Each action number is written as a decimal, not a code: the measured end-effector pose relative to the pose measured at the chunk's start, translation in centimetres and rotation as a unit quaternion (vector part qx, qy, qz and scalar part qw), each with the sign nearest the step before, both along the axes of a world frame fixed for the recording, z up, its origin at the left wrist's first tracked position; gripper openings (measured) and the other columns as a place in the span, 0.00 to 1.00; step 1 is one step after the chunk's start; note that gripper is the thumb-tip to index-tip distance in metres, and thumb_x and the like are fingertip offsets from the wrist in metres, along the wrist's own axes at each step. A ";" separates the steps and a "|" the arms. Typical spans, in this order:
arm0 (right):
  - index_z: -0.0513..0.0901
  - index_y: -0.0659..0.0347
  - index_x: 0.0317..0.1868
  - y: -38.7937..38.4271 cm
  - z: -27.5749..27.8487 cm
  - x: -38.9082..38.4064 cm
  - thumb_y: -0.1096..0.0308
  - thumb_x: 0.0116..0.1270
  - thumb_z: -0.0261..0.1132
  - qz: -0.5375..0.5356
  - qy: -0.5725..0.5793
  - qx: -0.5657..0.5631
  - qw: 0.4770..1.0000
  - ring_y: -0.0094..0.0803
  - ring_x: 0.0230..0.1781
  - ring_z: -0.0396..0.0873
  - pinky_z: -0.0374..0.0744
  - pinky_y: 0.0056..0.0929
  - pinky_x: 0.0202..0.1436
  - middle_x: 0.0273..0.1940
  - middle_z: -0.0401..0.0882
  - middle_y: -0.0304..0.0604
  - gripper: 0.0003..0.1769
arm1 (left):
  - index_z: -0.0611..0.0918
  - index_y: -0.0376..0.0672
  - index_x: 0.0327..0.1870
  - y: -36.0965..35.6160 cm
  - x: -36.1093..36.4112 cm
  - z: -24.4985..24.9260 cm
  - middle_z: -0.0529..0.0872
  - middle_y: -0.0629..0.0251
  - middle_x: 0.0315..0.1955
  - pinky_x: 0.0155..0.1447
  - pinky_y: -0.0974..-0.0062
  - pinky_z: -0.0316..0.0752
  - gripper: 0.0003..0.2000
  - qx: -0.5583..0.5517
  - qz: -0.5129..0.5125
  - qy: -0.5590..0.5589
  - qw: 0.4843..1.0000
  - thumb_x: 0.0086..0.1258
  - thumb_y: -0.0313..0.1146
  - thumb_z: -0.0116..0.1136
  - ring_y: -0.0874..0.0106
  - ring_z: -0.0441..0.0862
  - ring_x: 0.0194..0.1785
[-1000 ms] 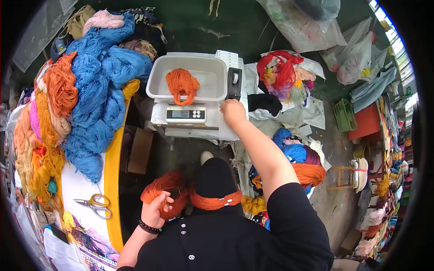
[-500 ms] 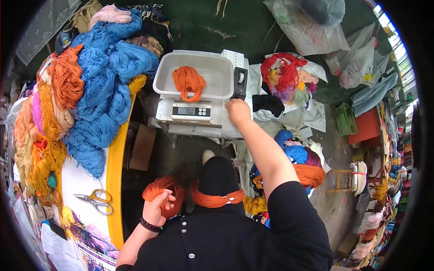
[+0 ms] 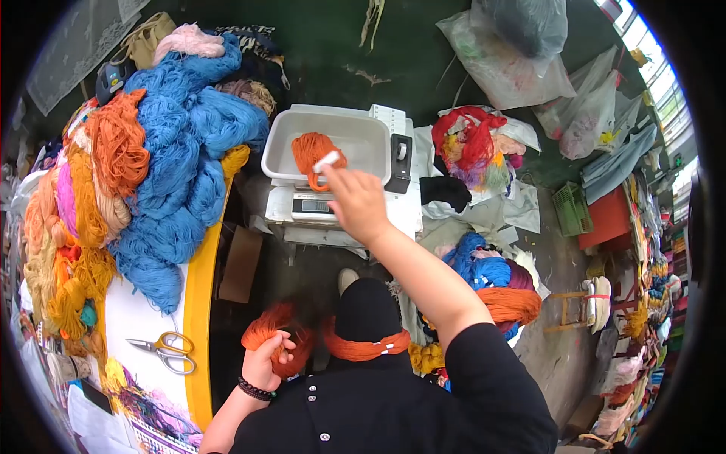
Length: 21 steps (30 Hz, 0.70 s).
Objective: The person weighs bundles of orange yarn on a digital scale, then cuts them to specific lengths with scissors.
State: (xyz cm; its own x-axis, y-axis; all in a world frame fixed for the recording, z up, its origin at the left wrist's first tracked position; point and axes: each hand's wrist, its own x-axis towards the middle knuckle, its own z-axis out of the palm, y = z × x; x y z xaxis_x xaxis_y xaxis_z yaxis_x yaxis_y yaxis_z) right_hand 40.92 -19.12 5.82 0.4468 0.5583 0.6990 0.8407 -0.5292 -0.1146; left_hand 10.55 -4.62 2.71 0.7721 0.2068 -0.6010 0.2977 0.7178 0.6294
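My left hand is closed around a skein of orange yarn low at the left of my lap. My right hand is over the front edge of a grey plastic tub, a small white slip pinched at its fingertips. Below the slip, a bundle of orange yarn lies in the tub. The tub stands on a digital scale, whose display is partly covered by my right hand. More orange yarn with white tags lies across my knee.
A black dispenser stands right of the tub. Blue yarn is heaped on the left table, with scissors near its yellow edge. Several yarn skeins are piled at my right. Plastic bags lie at the upper right.
My right hand has moved left from beside the black dispenser to above the tub's front edge, now with a white slip in its fingers. My left hand keeps its hold.
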 end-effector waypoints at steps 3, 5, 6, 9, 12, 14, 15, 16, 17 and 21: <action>0.68 0.53 0.65 2.4 -1.4 2.4 0.72 0.58 0.58 0.019 -0.073 -0.039 0.996 0.34 0.46 0.75 0.66 0.37 0.61 0.38 0.77 0.36 0.31 | 0.81 0.38 0.40 0.2 -0.2 0.2 0.85 0.62 0.27 0.35 0.76 0.76 0.06 0.003 0.006 -0.009 1.000 0.67 0.29 0.56 0.78 0.75 0.22; 0.68 0.52 0.66 2.5 -1.7 2.4 0.76 0.57 0.57 0.067 0.012 -0.042 0.997 0.40 0.41 0.77 0.71 0.37 0.56 0.35 0.78 0.41 0.33 | 0.81 0.39 0.40 0.5 -0.7 0.4 0.85 0.63 0.28 0.35 0.77 0.75 0.06 -0.004 0.012 -0.018 1.000 0.67 0.30 0.56 0.79 0.75 0.23; 0.67 0.53 0.67 2.7 -0.9 1.1 0.76 0.56 0.58 0.072 0.118 -0.044 0.989 0.43 0.39 0.77 0.74 0.39 0.51 0.34 0.78 0.44 0.34 | 0.81 0.40 0.41 0.9 -1.2 0.4 0.84 0.65 0.28 0.35 0.77 0.73 0.07 -0.034 0.020 -0.036 0.999 0.68 0.32 0.55 0.79 0.73 0.22; 0.57 0.55 0.71 2.0 3.4 -5.7 0.75 0.60 0.59 0.156 0.345 0.038 0.925 0.55 0.41 0.79 0.76 0.45 0.46 0.43 0.80 0.56 0.37 | 0.68 0.47 0.65 3.3 -2.5 0.4 0.77 0.76 0.23 0.34 0.82 0.69 0.23 -0.244 -0.016 -0.188 0.951 0.70 0.38 0.54 0.84 0.68 0.21; 0.57 0.57 0.71 -0.1 8.1 -13.6 0.74 0.62 0.58 0.234 0.383 0.011 0.893 0.54 0.43 0.78 0.77 0.41 0.45 0.43 0.79 0.53 0.36 | 0.54 0.49 0.74 4.7 -2.7 2.7 0.74 0.79 0.20 0.31 0.86 0.65 0.35 -0.378 -0.091 -0.350 0.852 0.70 0.43 0.55 0.88 0.69 0.23; 0.57 0.57 0.70 -1.8 11.5 -18.1 0.74 0.60 0.60 0.291 0.426 -0.095 0.852 0.50 0.39 0.78 0.77 0.41 0.40 0.37 0.79 0.47 0.37 | 0.60 0.52 0.73 5.6 -3.3 1.4 0.77 0.80 0.22 0.33 0.86 0.68 0.31 -0.410 -0.135 -0.461 0.775 0.71 0.43 0.56 0.88 0.72 0.24; 0.57 0.58 0.70 -2.5 11.8 -20.0 0.74 0.59 0.61 0.341 0.428 -0.087 0.833 0.47 0.36 0.78 0.77 0.40 0.38 0.36 0.78 0.46 0.38 | 0.70 0.54 0.68 5.8 -3.3 1.4 0.78 0.81 0.23 0.35 0.85 0.72 0.24 -0.412 -0.162 -0.498 0.746 0.70 0.41 0.56 0.87 0.74 0.26; 0.58 0.58 0.70 -3.1 11.7 -21.8 0.73 0.59 0.62 0.371 0.399 -0.084 0.835 0.46 0.34 0.79 0.76 0.40 0.36 0.34 0.79 0.45 0.38 | 0.77 0.54 0.61 5.9 -3.8 1.5 0.82 0.78 0.30 0.37 0.82 0.77 0.17 -0.396 -0.144 -0.505 0.753 0.73 0.42 0.51 0.82 0.78 0.30; 0.58 0.58 0.70 -3.5 12.1 -23.1 0.72 0.60 0.62 0.396 0.374 -0.079 0.835 0.45 0.32 0.79 0.76 0.39 0.33 0.32 0.78 0.44 0.38 | 0.81 0.53 0.55 5.6 -4.7 1.9 0.82 0.76 0.34 0.35 0.80 0.78 0.13 -0.384 -0.118 -0.491 0.773 0.72 0.40 0.52 0.80 0.78 0.31; 0.52 0.54 0.73 -4.8 12.1 -26.8 0.71 0.63 0.59 0.392 0.391 -0.158 0.818 0.45 0.30 0.78 0.74 0.39 0.29 0.31 0.78 0.47 0.39 | 0.78 0.43 0.37 4.2 -3.7 3.5 0.80 0.66 0.36 0.24 0.82 0.67 0.06 -0.163 -0.292 -0.491 0.804 0.68 0.35 0.56 0.77 0.71 0.21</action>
